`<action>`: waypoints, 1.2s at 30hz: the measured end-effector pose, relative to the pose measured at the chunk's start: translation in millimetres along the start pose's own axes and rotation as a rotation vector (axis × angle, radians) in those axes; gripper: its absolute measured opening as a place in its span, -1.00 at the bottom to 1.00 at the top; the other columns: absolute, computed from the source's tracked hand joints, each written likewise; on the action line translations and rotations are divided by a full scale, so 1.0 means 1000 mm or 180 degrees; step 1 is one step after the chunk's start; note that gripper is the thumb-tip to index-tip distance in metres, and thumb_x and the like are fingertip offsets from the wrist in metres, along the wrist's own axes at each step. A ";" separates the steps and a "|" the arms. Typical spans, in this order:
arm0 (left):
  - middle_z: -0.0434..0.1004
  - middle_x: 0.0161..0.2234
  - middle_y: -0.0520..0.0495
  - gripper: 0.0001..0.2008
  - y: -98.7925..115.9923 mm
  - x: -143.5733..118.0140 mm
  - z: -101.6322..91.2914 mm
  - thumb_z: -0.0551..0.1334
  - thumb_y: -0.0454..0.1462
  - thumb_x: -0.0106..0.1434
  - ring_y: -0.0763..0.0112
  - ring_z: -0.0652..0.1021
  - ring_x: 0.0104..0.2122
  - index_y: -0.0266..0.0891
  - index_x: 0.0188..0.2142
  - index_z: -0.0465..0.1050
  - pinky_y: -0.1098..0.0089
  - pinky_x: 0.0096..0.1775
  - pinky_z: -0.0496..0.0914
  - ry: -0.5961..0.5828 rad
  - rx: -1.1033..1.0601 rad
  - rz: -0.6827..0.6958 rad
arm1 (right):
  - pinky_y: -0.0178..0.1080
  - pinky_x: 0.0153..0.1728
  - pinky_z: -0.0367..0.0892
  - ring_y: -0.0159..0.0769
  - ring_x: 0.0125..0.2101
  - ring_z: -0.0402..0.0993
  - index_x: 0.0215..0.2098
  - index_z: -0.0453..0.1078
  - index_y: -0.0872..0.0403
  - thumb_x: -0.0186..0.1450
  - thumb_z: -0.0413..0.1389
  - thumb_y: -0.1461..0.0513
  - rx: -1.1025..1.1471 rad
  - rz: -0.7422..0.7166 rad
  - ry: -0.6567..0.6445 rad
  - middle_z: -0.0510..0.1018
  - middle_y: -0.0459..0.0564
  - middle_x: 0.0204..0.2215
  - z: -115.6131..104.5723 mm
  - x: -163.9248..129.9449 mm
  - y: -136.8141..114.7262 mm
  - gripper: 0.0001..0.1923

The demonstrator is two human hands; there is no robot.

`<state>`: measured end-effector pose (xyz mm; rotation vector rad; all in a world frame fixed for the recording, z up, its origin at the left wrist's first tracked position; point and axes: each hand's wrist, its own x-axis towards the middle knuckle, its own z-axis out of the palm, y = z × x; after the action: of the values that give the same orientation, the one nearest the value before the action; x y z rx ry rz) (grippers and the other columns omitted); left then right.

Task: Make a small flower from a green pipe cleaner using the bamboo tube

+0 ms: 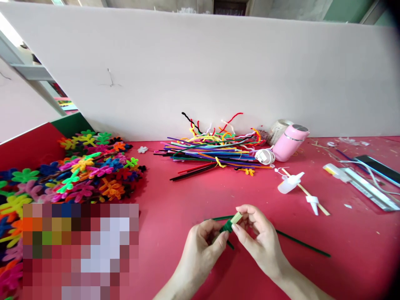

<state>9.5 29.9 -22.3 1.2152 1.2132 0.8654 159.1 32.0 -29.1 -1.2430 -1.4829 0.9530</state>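
Both hands meet low in the middle of the view, over the red table [343, 266]. Left hand [203, 246] has its fingertips pinched closed on the lower end of a pale wooden stick [236, 218], right where a dark green pipe cleaner [303, 244] is wound around it. Right hand [259, 237] comes in from the other side, thumb and forefinger closed on that same green winding, the stick's bare tip poking up between the two hands. Green pipe cleaner trails away to the right, lying flat on the table. Further out, a small white squeeze bottle [289, 183] lies on its side just beside a long thin stick [308, 193]. Behind that, a pink flask [289, 141] lies tipped over near the big heap of loose pipe cleaners [212, 150] in every colour. Off to the left, a pile of pipe-cleaner flowers [90, 171] spreads along the table edge. Far right, a phone [379, 168] rests near a white cable.
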 end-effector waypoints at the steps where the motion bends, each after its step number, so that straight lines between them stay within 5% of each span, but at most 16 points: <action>1: 0.47 -0.59 -0.03 -0.81 -0.001 0.000 0.000 0.18 -0.23 0.07 0.45 0.41 -0.56 -0.35 -0.47 0.44 0.50 -0.52 0.25 0.0017 0.0028 0.0011 | -0.31 -0.39 0.39 -0.35 -0.44 0.42 -0.19 0.19 0.06 0.16 0.07 0.28 -0.0003 0.0001 -0.0004 0.44 -0.05 -0.41 0.000 0.000 0.000 -0.76; 36: 0.40 -0.64 0.01 -0.90 0.005 -0.002 0.003 0.06 -0.39 0.03 0.53 0.27 -0.63 -0.33 -0.51 0.34 0.49 -0.57 0.11 0.0120 0.0825 0.0037 | -0.28 -0.37 0.38 -0.33 -0.42 0.42 -0.18 0.18 0.06 0.17 0.06 0.27 0.0033 0.0114 -0.0069 0.44 -0.04 -0.40 0.000 0.000 0.003 -0.76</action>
<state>12.7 28.6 -17.1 1.4188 1.3815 0.7585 160.2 33.0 -31.6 -1.2590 -1.4751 0.9997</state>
